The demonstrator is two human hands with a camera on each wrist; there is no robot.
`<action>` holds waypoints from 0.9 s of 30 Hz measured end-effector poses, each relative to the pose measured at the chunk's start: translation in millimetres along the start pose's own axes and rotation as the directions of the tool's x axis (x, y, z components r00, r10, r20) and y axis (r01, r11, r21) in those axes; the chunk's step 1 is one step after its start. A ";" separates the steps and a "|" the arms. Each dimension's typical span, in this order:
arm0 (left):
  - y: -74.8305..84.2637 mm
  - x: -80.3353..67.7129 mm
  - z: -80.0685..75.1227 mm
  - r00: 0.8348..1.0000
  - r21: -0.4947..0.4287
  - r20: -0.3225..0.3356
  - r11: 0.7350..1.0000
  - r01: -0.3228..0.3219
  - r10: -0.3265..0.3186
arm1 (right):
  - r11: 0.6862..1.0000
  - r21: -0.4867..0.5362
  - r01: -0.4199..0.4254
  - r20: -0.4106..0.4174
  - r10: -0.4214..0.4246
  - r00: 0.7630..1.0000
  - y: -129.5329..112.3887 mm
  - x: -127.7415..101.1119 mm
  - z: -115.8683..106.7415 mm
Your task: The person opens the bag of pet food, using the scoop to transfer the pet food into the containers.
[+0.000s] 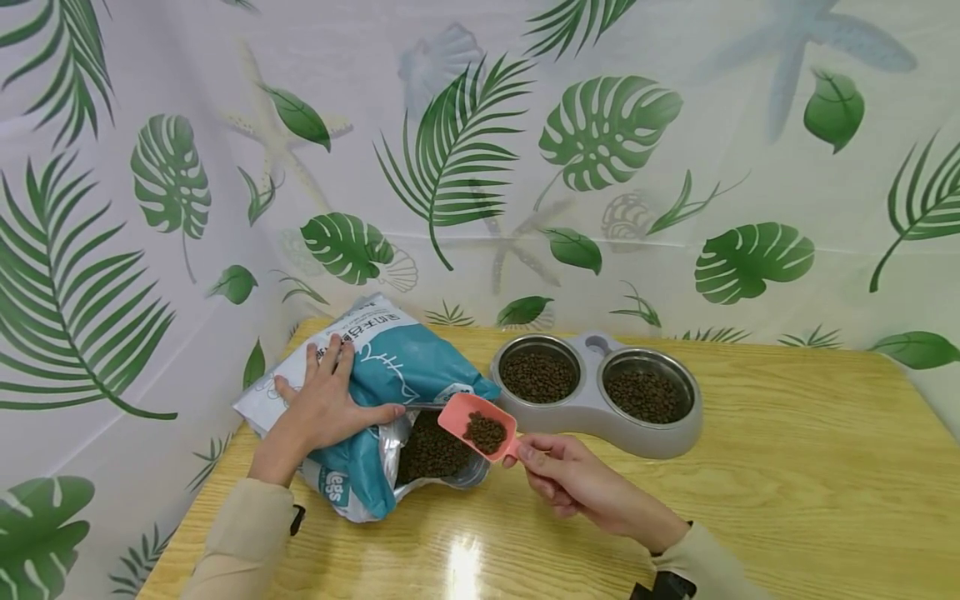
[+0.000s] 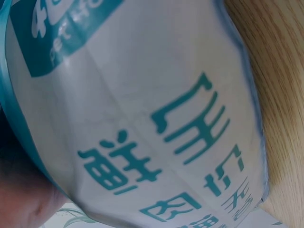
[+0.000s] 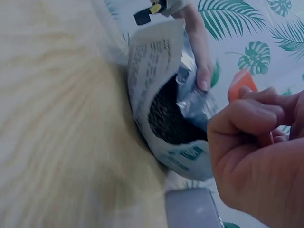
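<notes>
A teal and white pet-food bag (image 1: pixel 375 383) lies on the wooden table (image 1: pixel 787 467), its open mouth showing brown kibble (image 1: pixel 431 450). My left hand (image 1: pixel 322 404) lies flat on the bag, fingers spread, thumb near the opening. My right hand (image 1: pixel 570 479) pinches the handle of a pink scoop (image 1: pixel 476 425) loaded with kibble, held just over the bag's mouth. In the right wrist view, the bag (image 3: pixel 156 95) gapes open and the scoop (image 3: pixel 240 83) peeks behind my curled fingers (image 3: pixel 247 118). The left wrist view is filled by the bag's printed face (image 2: pixel 142 118).
A grey double feeder (image 1: pixel 600 408) with two steel bowls of kibble stands right of the bag, close behind the scoop. A leaf-print curtain (image 1: pixel 480 167) hangs behind and to the left of the table. Bare tabletop stretches to the right.
</notes>
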State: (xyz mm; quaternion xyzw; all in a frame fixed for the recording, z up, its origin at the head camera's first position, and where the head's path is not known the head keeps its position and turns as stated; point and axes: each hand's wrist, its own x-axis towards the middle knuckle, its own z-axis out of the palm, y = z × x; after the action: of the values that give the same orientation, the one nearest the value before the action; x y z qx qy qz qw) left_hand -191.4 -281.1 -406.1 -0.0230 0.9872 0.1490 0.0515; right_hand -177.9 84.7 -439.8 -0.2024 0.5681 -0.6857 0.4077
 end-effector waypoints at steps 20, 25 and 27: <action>-0.7 -0.6 -0.1 1.000 -0.004 0.000 1.000 -0.006 0.006 | 0.892 -0.403 -0.204 -0.560 -0.065 0.826 -28.3 -75.6 -86.6; -0.8 -0.7 0.5 1.000 -0.004 0.000 1.000 -0.006 0.006 | 0.710 -0.594 -0.377 -0.651 -0.150 0.744 -31.1 -90.8 -100.9; -0.8 -0.6 0.6 1.000 -0.002 -0.001 1.000 -0.006 0.006 | 0.605 -0.657 -0.450 -0.674 -0.205 0.710 -30.9 -95.0 -106.4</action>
State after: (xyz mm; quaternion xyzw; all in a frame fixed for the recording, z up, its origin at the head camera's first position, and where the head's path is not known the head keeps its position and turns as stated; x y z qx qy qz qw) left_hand -190.7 -281.6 -406.9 -0.0200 0.9871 0.1504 0.0504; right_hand -211.3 225.7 -422.1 -0.0446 0.9304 -0.3544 0.0827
